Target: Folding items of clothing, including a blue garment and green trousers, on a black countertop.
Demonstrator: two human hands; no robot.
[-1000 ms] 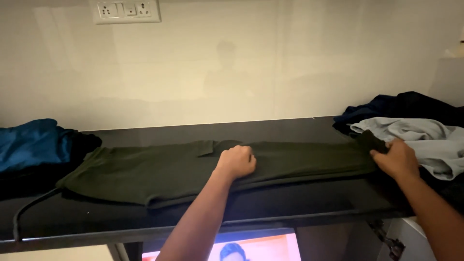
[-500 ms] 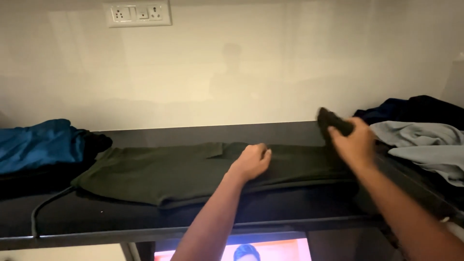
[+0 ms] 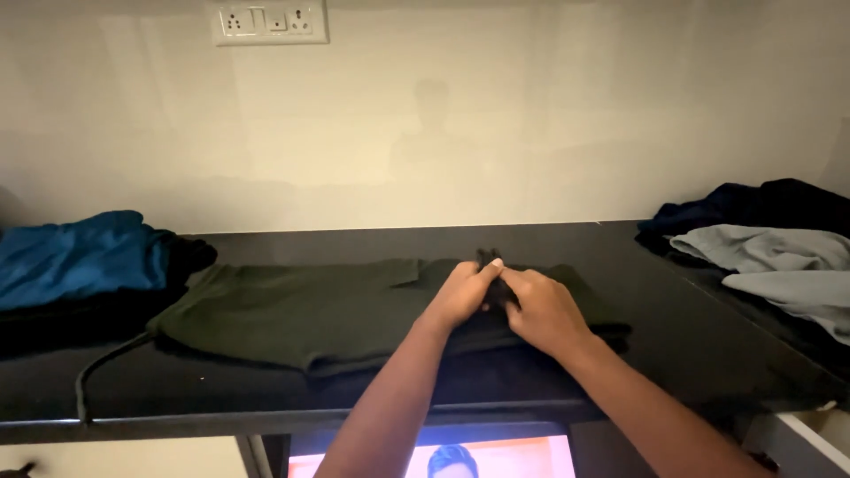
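- Left hand [image 3: 462,294] and right hand [image 3: 538,310] meet mid-frame, fingers closed on the folded-over end of the dark green garment [image 3: 292,305], pinning it.
- It lies flat on the black surface [image 3: 673,327]; the grip itself is dim, probably a pinch.

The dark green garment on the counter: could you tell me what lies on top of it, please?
On the dark green garment, both hands meet: the left hand and right hand pinch a folded-over end. The cloth beneath the hands is hidden.
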